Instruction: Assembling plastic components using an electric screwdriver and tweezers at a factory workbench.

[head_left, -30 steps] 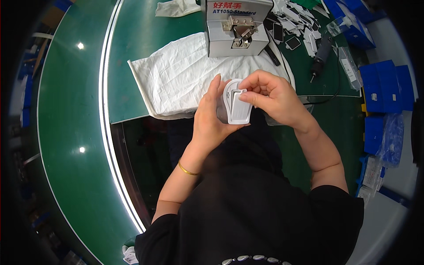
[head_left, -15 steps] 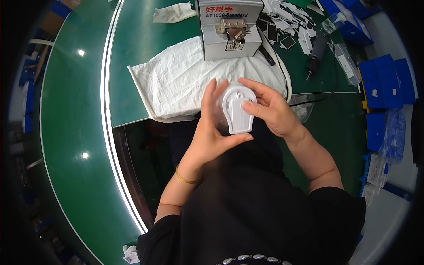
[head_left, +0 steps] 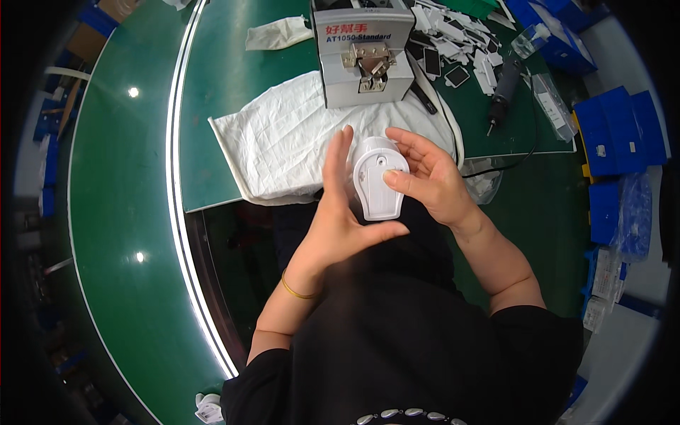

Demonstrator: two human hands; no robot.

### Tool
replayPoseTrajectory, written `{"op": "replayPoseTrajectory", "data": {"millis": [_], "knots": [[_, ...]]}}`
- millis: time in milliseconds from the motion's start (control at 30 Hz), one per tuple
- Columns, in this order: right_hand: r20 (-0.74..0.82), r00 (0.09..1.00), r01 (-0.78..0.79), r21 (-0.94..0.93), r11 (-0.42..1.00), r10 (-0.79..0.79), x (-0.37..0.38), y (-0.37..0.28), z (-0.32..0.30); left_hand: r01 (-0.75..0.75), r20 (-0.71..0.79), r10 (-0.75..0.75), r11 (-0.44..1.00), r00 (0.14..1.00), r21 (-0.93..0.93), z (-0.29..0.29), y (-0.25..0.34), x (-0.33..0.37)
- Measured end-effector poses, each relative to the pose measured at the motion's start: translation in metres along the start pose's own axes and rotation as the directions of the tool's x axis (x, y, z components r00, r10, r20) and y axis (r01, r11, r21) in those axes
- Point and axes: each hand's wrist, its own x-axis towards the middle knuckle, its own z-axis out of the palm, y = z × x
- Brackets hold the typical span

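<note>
A white plastic housing [head_left: 383, 202], rounded at the top and tapering to a flat lower end, is held in front of my body. My right hand [head_left: 445, 190] grips its right side, with the thumb pressed on the face and the fingers behind the upper edge. A small round hole and a long raised panel show on that face. On its left side, my left hand [head_left: 336, 221] is open, fingers stretched upward and thumb pointing right below the housing's lower end. Whether the left palm touches the housing is hard to see.
A grey terminal machine [head_left: 368, 71] stands on the green table beyond a white cloth [head_left: 276, 142]. To the right lie a pen-like black tool [head_left: 425, 98], a corded electric screwdriver [head_left: 503, 95] and many white plastic pieces [head_left: 453, 39]. Blue bins [head_left: 616, 131] line the right; a bright strip borders the left bench [head_left: 120, 198].
My left fingers have drawn together and slightly away from the housing. The housing, still in my right hand, sits slightly lower and more to the left in view.
</note>
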Motion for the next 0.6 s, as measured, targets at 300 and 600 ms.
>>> {"op": "replayPoseTrajectory", "data": {"millis": [300,600], "knots": [[-0.629,0.473,-0.479,-0.771,0.420,-0.617,0.067,-0.039,-0.198,0.030,-0.097,0.009,0.922,0.995,0.387,-0.006,-0.028,0.010],[-0.752,0.655,-0.325,-0.193,0.926,0.073,0.083,-0.031,-0.305,0.005,-0.044,0.015,0.910,0.999,0.414,-0.008,-0.029,0.013]]}}
